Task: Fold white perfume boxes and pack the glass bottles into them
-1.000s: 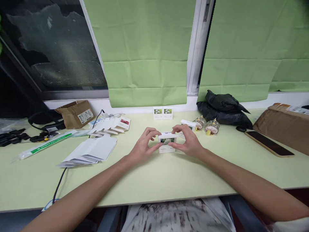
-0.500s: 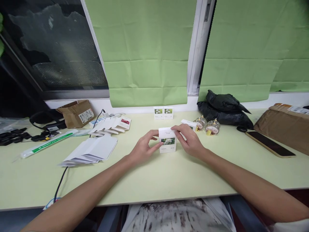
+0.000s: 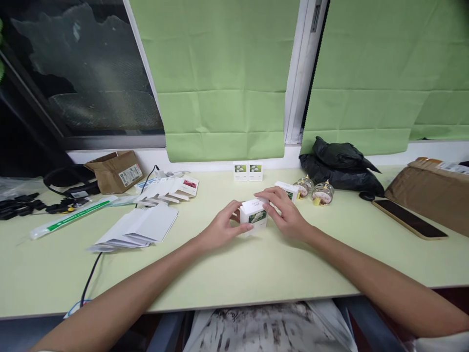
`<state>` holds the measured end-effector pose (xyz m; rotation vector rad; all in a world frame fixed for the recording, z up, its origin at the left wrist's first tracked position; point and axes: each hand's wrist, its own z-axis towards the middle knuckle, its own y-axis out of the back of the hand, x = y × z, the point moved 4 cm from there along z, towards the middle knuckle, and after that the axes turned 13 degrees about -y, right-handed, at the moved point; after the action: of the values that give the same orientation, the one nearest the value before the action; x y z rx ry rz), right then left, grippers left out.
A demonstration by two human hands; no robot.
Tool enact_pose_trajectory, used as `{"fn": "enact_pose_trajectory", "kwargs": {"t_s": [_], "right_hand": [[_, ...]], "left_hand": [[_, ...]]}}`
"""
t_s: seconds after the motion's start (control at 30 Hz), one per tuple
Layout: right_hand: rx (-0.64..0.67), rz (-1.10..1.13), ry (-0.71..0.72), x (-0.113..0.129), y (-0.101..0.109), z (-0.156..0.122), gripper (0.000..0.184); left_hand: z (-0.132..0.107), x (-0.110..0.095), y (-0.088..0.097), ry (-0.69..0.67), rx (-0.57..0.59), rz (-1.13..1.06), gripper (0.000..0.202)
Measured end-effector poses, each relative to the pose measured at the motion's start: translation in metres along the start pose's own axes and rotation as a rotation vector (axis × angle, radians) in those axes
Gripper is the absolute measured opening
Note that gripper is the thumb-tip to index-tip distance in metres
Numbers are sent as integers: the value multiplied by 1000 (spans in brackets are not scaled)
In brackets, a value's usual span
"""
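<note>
A small white paper box [image 3: 258,220] with a white-flower picture on its front stands between my hands over the table. My left hand [image 3: 223,225] closes on its left side, thumb across the front and fingers behind. From the right, my right hand [image 3: 287,212] grips the top right corner, thumb at the front and fingertips at the lid. The box's top face now shows, with small print on it. Behind my right hand lies another white box [image 3: 287,188], partly hidden, beside two round glass bottles [image 3: 322,193] with gold tops.
Two finished-looking white boxes [image 3: 248,171] stand by the wall. Flattened white cartons [image 3: 137,227] and cartons with a red picture [image 3: 172,188] lie left. A phone [image 3: 410,218], brown parcel [image 3: 432,195] and black bag [image 3: 340,168] occupy the right; an open cardboard box [image 3: 117,172] sits back left.
The top of the held box has gone from an upright flap to a flat top face. Both hands stay at the box, the right fingers shifting slightly over it.
</note>
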<state>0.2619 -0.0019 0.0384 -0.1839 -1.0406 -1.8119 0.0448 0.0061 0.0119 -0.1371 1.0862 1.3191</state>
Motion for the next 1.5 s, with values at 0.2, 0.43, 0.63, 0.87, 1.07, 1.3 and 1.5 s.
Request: {"fn": "enact_pose_trajectory", "kwargs": {"t_s": [0.2,0.43,0.63,0.87,1.07,1.3,1.5], "right_hand": [[8,41,27,2,0,-1,33],[31,-8,87,4,-1,-1,23],[56,-20,112,-1,-8,0,20],[67,22,97,6,-4,-3,16],[57,75,67,9,-1,-2,10],[87,97,40,5,-2,-1,13],[129,132,-4,2,-4,-1,14]], "left_hand": [[-3,0,-15,62,98,-9,49],[-3,-4,0,-128,150,343,74],[1,-8,-1,-167,241,339,77],[-1,5,1,-156,241,256,78],[-2,6,1,-100,192,193,61],[-3,6,-1,-59,170,128,63],[-3,6,1,-47,153,108,67]]}}
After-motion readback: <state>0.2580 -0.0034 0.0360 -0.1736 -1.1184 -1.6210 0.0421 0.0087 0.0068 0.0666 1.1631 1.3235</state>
